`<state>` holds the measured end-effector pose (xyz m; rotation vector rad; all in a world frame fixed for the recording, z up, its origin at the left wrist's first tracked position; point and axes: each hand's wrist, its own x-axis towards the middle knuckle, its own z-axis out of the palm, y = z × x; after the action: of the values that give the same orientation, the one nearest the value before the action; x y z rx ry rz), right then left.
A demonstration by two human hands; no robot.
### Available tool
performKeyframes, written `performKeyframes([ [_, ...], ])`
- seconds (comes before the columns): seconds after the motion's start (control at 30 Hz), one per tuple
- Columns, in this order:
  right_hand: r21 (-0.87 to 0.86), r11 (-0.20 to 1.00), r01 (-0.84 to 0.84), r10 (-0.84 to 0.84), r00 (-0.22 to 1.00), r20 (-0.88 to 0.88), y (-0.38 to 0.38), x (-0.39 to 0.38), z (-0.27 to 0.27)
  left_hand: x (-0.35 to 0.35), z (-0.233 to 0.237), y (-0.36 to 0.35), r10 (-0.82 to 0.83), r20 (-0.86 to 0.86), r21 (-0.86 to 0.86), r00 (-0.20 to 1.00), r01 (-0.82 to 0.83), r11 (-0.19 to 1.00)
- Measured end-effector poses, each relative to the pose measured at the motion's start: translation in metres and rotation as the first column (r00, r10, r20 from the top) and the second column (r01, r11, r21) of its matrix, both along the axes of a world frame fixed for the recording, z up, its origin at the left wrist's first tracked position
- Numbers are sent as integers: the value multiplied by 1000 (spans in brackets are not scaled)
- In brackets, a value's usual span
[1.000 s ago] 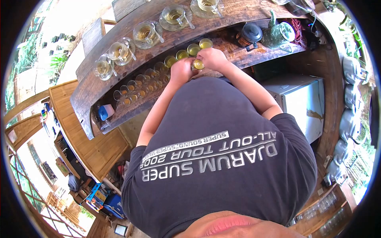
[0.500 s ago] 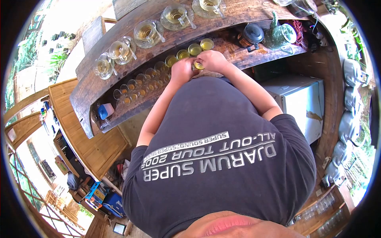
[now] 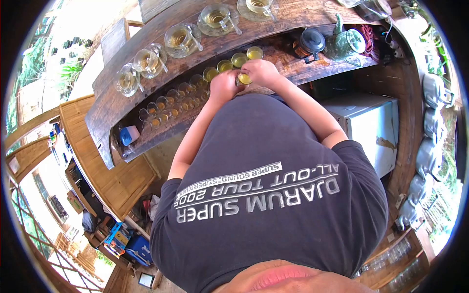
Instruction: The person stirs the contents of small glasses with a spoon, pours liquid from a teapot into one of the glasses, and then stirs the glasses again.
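A small glass of yellow-green drink (image 3: 244, 78) is between my hands, close to my belly at the lower shelf's edge. My right hand (image 3: 262, 73) is closed round the glass from the right. My left hand (image 3: 225, 87) is curled beside it, fingertips near its left side; whether it grips this glass or another is hidden. Just beyond my knuckles, several similar glasses (image 3: 239, 60) stand in a row on the lower shelf (image 3: 281, 61). Further left along that shelf are two rows of small glasses (image 3: 172, 96) with amber drink.
Clear cups on saucers with spoons (image 3: 179, 38) line the upper wooden counter (image 3: 110, 80). To the right stand a dark lidded press pot (image 3: 311, 43) and a green pitcher (image 3: 349, 44). A blue and white box (image 3: 129, 136) is at the shelf's left end. A white appliance (image 3: 373, 124) stands below right.
The glass between my hands shows slightly more of its yellow drink, as my right-hand fingers have shifted a little. Both hands stay in nearly the same place.
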<state>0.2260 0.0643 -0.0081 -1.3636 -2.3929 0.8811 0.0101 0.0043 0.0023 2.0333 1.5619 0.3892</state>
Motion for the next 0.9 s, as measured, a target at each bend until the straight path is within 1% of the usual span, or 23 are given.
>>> performKeyframes([
  [0.07, -52, 995, -90, 90, 996, 9, -2, -1, -1, 0, -2, 0, 5, -4, -7, 1000, -5, 1000],
  [0.1, -50, 995, -91, 91, 996, 9, -1, 0, 1, 0, -2, 1, 6, -4, -6, 1000, -6, 1000],
  [0.17, -70, 998, -6, 13, 996, 90, 1, 1, 5, -1, -3, 0, 0, -9, 13, 1000, 0, 1000],
  [0.2, -70, 997, -6, 12, 996, 90, 1, 1, 3, -1, -2, 0, -1, -9, 12, 1000, 1, 1000],
  [0.27, -18, 1000, -25, 25, 1000, -13, 2, 1, 0, 0, -1, 0, 10, -17, -3, 1000, -10, 1000],
  [0.3, -18, 1000, -21, 21, 1000, -13, 2, 1, -4, 0, -1, 1, 6, -17, -3, 1000, -6, 1000],
  [0.37, -32, 993, -111, 111, 994, -18, 0, 0, -10, 0, 0, 1, -4, -8, 18, 1000, 4, 1000],
  [0.4, -31, 994, -109, 109, 994, -16, 2, 0, -5, 0, 1, 1, -6, -6, 20, 1000, 6, 1000],
  [0.47, -39, 998, -48, 50, 998, 50, 3, 1, 5, 1, 3, 1, 4, -15, 4, 1000, -4, 1000],
  [0.5, -41, 998, -49, 51, 997, 51, 2, 1, 4, 0, 0, 0, 5, -14, 2, 1000, -5, 1000],
  [0.57, -34, 999, -20, 18, 999, -43, 3, 1, 3, -2, -5, 1, -5, -15, -14, 1000, 5, 1000],
  [0.6, -34, 999, -21, 19, 999, -43, 1, 1, 1, -2, -4, 1, -4, -15, -14, 1000, 4, 1000],
  [0.67, -40, 992, -115, 115, 993, -25, -2, -1, -4, -2, -3, 1, -7, -15, -14, 1000, 7, 1000],
  [0.7, -39, 992, -117, 116, 993, -25, 0, -1, -2, -1, -1, 2, -5, -15, -13, 1000, 5, 1000],
  [0.77, -56, 997, -45, 49, 997, 64, 3, 0, 0, -1, 1, 0, -9, 0, 2, 1000, 9, 1000],
  [0.8, -57, 997, -47, 51, 997, 64, 3, 1, 2, -1, 1, -1, -7, 0, 1, 1000, 7, 1000],
  [0.87, -69, 998, 13, -12, 1000, 4, 4, 1, 6, -1, 1, -1, 1, -13, 12, 1000, -1, 1000],
  [0.9, -68, 998, 14, -13, 1000, 4, 3, 0, 6, -1, -1, 0, 0, -13, 13, 1000, 0, 1000],
])
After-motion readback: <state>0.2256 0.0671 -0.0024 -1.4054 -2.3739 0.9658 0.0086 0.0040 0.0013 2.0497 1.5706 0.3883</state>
